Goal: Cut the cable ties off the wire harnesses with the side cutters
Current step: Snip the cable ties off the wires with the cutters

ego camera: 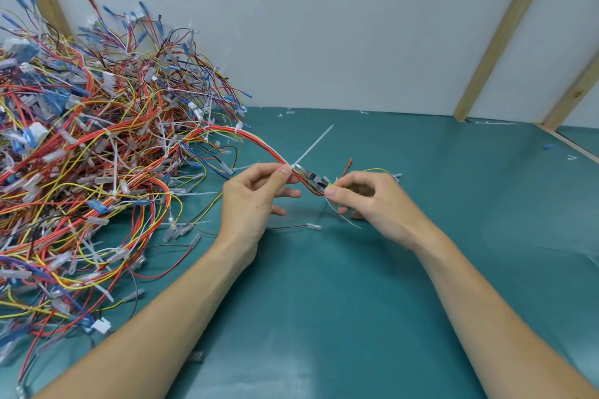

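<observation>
A red, white and yellow wire harness [259,143] runs from the big pile on the left to my hands above the green mat. My left hand [256,201] pinches it between thumb and forefinger right by a white cable tie [312,146], whose long tail sticks up to the right. My right hand [369,201] grips small side cutters [313,179] with green handles. The metal jaws point left along the wires and reach almost to the tie's head. The handles are mostly hidden in my fingers.
A large tangled pile of harnesses [90,146] fills the left side of the green mat [324,301]. Cut tie scraps [290,113] lie along the white back wall. Wooden battens [499,36] lean at the right. A loose terminal wire [312,226] lies under my hands.
</observation>
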Demonstrator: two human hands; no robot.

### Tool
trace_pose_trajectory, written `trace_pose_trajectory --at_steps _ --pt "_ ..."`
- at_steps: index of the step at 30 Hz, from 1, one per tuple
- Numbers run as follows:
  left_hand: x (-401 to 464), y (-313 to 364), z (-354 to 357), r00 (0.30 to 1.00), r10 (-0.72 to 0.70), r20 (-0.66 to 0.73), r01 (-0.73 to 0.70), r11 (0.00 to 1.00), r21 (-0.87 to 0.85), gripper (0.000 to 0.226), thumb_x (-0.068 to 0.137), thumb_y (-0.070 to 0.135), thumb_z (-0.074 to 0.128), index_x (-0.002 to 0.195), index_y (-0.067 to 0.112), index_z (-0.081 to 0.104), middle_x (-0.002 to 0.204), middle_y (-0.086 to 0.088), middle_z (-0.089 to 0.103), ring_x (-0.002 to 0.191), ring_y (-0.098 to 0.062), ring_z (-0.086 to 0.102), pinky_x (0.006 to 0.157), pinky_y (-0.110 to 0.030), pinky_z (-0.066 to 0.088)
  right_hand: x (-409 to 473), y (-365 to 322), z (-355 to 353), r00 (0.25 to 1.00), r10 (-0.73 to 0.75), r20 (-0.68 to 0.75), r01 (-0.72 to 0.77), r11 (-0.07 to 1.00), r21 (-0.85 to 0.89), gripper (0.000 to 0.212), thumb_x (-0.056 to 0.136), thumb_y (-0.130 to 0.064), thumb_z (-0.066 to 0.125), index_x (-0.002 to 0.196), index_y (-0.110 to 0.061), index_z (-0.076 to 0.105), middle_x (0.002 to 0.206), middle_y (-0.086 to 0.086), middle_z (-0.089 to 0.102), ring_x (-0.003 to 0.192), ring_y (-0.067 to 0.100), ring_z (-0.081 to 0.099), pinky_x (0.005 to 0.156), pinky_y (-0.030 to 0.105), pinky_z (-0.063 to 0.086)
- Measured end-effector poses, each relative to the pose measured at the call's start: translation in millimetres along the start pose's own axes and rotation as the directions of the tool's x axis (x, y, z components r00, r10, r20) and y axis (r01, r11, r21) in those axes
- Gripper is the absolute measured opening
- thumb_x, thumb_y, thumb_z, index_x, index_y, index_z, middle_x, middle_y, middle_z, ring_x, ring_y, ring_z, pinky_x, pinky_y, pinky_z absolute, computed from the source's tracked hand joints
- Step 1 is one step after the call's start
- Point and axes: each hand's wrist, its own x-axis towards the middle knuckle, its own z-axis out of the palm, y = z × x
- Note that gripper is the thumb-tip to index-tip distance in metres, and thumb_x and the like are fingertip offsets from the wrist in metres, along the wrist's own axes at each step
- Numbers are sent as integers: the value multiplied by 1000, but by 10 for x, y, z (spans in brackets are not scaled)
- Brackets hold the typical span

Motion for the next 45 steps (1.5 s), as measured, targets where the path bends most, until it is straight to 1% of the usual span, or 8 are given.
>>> trace_pose_trajectory --at_steps 5,11,18,22,29,35,40,45 --pt "3 -2 -4 1000 9 -7 -9 1000 12 10 95 23 67 92 15 72 90 -1 78 77 -19 75 52 -22 50 -22 -22 -35 996 -59 -71 52 994 -101 37 76 -62 76 86 -26 76 87 -7 77 85 15 73 86 39 57" --pt "-1 -16 0 1000 19 9 -19 1000 21 9 95 24 68 92 16 71 90 -2 78 78 -20 76 52 -23 50 -27 -16 -2 985 -101 -136 76 980 -183 29 81 -56 79 87 -28 75 86 -9 76 86 13 71 87 44 56" --pt "3 -25 6 1000 27 9 -27 999 24 8 95 23 67 93 16 71 90 -2 78 78 -20 76 52 -23 50 -41 -28 10 983 -113 -147 79 973 -218 27 82 -55 79 88 -28 74 85 -11 76 85 10 70 84 41 57" --pt "9 -25 -4 999 39 -19 -39 999 13 8 95 23 67 89 18 71 89 -4 78 78 -20 76 51 -23 50 -50 -37 -35 968 -179 -178 123 950 -286 25 81 -54 80 87 -31 72 83 -14 75 83 7 69 81 38 56" --pt "5 -34 7 999 39 5 -39 999 23 8 95 24 68 92 17 71 90 -2 78 79 -20 76 52 -23 50 -47 -29 -8 948 -251 -198 178 929 -324 28 77 -58 76 88 -33 70 84 -17 74 86 4 69 83 36 56" --pt "1 -42 9 998 46 35 -47 998 48 9 95 25 68 90 18 71 88 -2 78 79 -20 76 52 -22 51 -36 -18 34 963 -211 -168 157 946 -284 23 83 -51 80 88 -30 72 82 -14 75 82 5 70 80 36 56" --pt "-3 -52 10 999 45 31 -46 997 54 10 94 25 69 90 17 72 86 -2 77 79 -20 76 52 -21 51 -34 -25 32 980 -143 -138 110 970 -219 25 83 -52 79 84 -27 75 80 -8 75 79 16 69 79 42 57" --pt "-5 -56 20 999 37 25 -39 998 58 11 94 26 69 91 16 73 86 -2 78 78 -19 76 52 -21 50 -26 -18 31 990 -94 -103 75 982 -175 28 84 -54 78 79 -27 76 74 -10 73 79 14 71 79 40 57"
